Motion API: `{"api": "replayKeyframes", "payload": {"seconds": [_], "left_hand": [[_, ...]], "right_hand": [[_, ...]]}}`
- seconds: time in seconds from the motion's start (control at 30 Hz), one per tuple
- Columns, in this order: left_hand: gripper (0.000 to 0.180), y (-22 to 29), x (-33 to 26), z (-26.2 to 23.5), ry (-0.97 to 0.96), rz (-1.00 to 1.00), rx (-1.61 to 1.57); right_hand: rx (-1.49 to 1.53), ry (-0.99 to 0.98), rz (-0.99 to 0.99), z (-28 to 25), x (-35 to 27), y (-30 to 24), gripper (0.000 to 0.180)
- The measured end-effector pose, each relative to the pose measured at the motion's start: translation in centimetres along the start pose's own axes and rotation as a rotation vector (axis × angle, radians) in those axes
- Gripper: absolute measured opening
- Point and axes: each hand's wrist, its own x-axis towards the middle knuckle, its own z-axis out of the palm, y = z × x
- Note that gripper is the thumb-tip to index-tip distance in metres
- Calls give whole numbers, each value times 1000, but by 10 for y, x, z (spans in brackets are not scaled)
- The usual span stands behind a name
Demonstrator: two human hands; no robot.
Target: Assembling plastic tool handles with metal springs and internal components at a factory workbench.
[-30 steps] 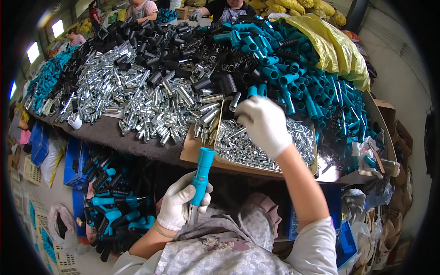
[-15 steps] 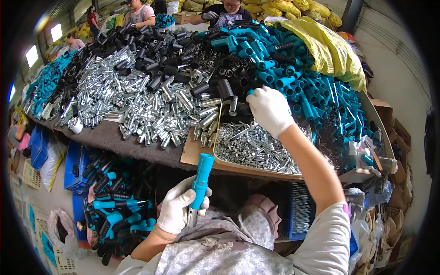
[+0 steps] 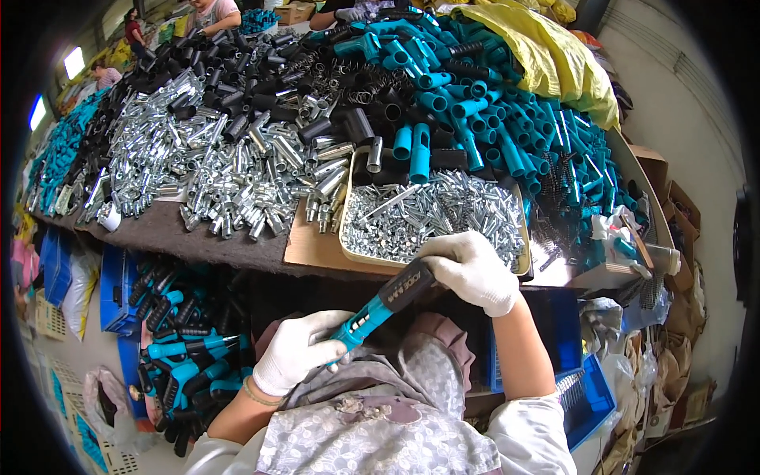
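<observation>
**Both gloved hands closed on a teal and black handle at the bench edge**

The left hand [image 3: 297, 351], in a white knit glove, was clenched around the lower teal end of a teal and black handle [image 3: 382, 303], just above the person's lap. The right hand [image 3: 473, 269], gloved the same way, gripped the handle's upper black end, so the piece ran slantwise between the two fists, rising toward the right. It hung in the air just short of the front edge of the workbench [image 3: 206, 241], touching nothing but the gloves.

Directly behind the right hand sat a shallow tray [image 3: 348, 245] heaped with small silver screws and metal bits; the glove overlapped its near rim in the view, hiding part of it. To the left of the tray lay a broad spill of shiny metal tubes [image 3: 237, 170] on the dark bench top. Further back were heaps of black sleeves [image 3: 229, 71], and to the right a large mound of teal tubes [image 3: 491, 119], with a yellow sack [image 3: 546, 55] draped behind it.

Below the bench, on the left, a blue crate [image 3: 117, 289] held finished teal and black handles. A patterned grey apron [image 3: 396, 427] covered the lap beneath the hands. Other people worked at the far end of the bench.
</observation>
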Motion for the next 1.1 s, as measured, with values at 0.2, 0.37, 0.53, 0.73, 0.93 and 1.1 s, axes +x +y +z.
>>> {"api": "replayKeyframes", "payload": {"seconds": [0.2,0.37,0.53,0.73,0.93,1.1], "left_hand": [[54,-8,-2,7,-24,-27,-234],[55,-13,5,14,-46,-39,-225],[57,-11,0,11,42,54,-293],[54,-9,7,10,-65,-38,-164],[62,-19,3,18,-66,-64,-558],[72,-13,5,15,-39,8,-337]], "right_hand": [[847,33,-19,50,-12,6,47],[1368,208,-46,111,-28,17,81],[932,476,-108,67,-30,26,48],[622,488,-41,61,-29,6,32],[136,259,-364,72,-23,14,38],[170,246,-421,94,-32,11,52]]}}
